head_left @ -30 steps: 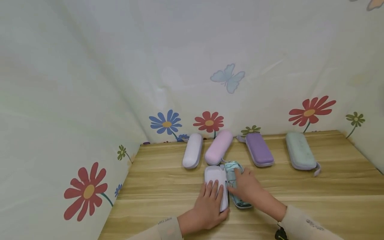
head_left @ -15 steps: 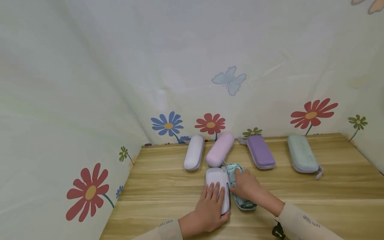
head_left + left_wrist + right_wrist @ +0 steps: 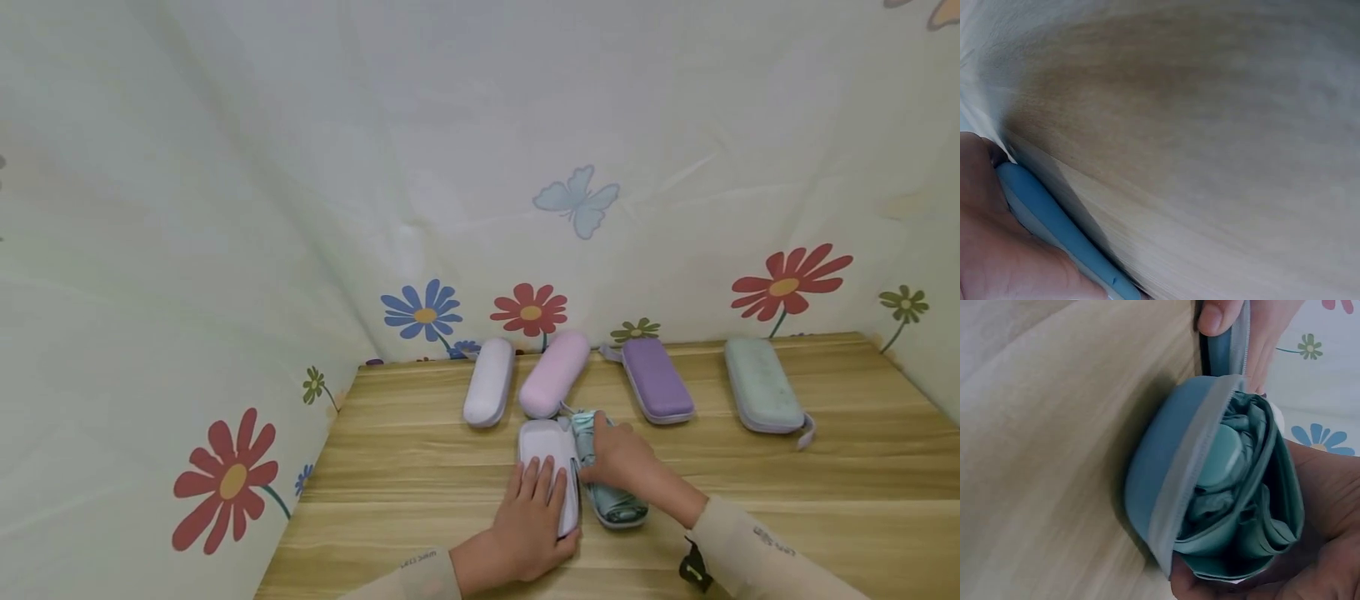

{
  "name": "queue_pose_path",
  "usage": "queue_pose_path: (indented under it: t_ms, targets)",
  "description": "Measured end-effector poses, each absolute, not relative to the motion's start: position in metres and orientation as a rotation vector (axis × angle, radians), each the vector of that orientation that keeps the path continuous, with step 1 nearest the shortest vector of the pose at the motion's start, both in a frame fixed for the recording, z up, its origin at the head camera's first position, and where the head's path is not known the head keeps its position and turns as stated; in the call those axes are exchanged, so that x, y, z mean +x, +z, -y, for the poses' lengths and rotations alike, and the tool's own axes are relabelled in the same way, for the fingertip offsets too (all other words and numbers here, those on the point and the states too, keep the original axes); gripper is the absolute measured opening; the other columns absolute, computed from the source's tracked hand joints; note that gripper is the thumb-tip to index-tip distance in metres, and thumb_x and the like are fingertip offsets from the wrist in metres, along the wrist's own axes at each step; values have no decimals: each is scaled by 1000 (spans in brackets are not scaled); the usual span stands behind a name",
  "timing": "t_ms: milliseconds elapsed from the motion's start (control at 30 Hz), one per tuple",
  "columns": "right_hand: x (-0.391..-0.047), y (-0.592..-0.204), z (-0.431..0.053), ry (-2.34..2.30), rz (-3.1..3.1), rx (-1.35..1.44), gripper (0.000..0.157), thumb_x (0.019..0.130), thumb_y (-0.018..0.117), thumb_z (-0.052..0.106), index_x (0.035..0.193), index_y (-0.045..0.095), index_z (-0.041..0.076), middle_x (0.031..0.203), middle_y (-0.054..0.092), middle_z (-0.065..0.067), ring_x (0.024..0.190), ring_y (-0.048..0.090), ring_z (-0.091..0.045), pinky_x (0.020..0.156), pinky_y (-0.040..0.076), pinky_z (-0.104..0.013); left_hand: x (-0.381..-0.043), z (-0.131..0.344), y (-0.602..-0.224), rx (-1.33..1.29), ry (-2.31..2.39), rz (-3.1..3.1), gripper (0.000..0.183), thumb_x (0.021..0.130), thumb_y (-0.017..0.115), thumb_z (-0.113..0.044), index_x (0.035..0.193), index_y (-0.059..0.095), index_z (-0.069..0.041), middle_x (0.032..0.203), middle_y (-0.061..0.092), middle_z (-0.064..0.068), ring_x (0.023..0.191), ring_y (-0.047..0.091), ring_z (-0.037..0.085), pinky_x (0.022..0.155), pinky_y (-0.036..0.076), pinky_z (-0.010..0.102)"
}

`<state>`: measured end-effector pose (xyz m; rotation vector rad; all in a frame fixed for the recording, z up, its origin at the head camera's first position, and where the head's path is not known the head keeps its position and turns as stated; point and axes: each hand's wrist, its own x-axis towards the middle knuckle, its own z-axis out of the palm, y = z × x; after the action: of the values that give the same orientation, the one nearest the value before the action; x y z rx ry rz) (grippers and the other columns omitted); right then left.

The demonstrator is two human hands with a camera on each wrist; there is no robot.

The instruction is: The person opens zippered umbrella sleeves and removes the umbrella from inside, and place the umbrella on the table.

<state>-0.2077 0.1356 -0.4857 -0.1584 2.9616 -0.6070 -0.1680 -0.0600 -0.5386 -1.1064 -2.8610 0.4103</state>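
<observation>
A zip-up hard case, blue outside (image 3: 1163, 440) and pale inside (image 3: 537, 439), lies spread open on the table. My left hand (image 3: 525, 527) rests on its left half with straight fingers, the thumb at the near edge. In the right half lies a teal folded umbrella (image 3: 621, 505), its cloth wrapped in loose folds. My right hand (image 3: 625, 458) grips it, thumb on the left and fingers over the far end. The right wrist view shows the folded cloth (image 3: 1266, 528) end-on, standing above the zip edge, with a rounded pale-teal piece (image 3: 1221, 456) inside the folds.
Behind the hands lie a whitish case (image 3: 489, 383), a pink case (image 3: 555, 375) close to the open one, a purple case (image 3: 657, 381) and a pale green case (image 3: 763, 386). A flower-printed sheet (image 3: 465, 167) hangs behind the wooden table (image 3: 405, 467).
The view has shifted slightly. The near end of the right case half sits a little further right, with umbrella cloth bulging more there. Both hands keep nearly the same places.
</observation>
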Motion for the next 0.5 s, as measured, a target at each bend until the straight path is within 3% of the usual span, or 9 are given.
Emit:
queue_pose_path:
  t_ms: [133,300,500]
  targets:
    - [-206,-493,-142,-663,-2938,-126,98,69,88,33,137,38,-18,96,63,-31,88,64,-41,68,55,-52,-165,58,-543,-1115,403,2867,81,103,30,-65,158,35,-6,161,34,19,148,32,38,119,25,54]
    - [-207,-496,-152,-828,-2877,-123,86,70,87,30,127,40,-12,87,63,-20,75,63,-29,61,53,-44,-166,59,-552,-1125,382,2820,82,101,34,-66,157,38,-5,159,36,21,146,35,40,118,26,55]
    - [-216,-483,-165,-1041,-2801,-129,74,76,80,26,128,41,-9,89,63,-17,74,60,-25,63,50,-39,-175,61,-553,-1107,435,2813,82,101,34,-66,157,36,-6,160,35,22,147,32,40,120,23,56]
